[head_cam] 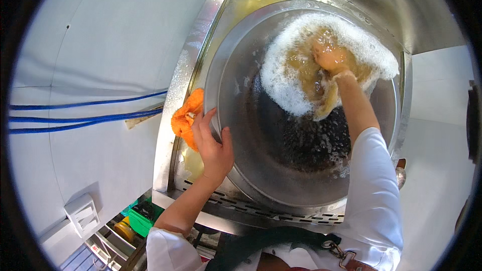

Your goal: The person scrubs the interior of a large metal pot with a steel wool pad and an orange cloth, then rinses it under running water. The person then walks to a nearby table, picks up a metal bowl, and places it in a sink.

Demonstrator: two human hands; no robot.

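A very large round metal pan (260, 184) fills the middle of the view. My left hand (214, 150) grips its left rim, fingers on the outer side and thumb inward. An orange cloth (185, 120) is bunched beside those fingers, against the pan's outside. Deep in the pan, my right hand (331, 56) is in swirling brownish water (299, 62) ringed by white foam (280, 86). Water covers its fingers, so what they hold is hidden. Below the wrist trails a yellowish strip (327, 103), either cloth or moving water. The dark pan bottom (312, 139) shows nearer me, wet with bubbles.
The pan sits in a stainless steel cooking station (165, 165) with a slotted front strip (301, 218). Yellowish liquid (260, 2) lies behind the pan. Blue cables (90, 118) run along the left wall. A green container (141, 222) stands low left; a rounded metal piece (401, 178) juts out at right.
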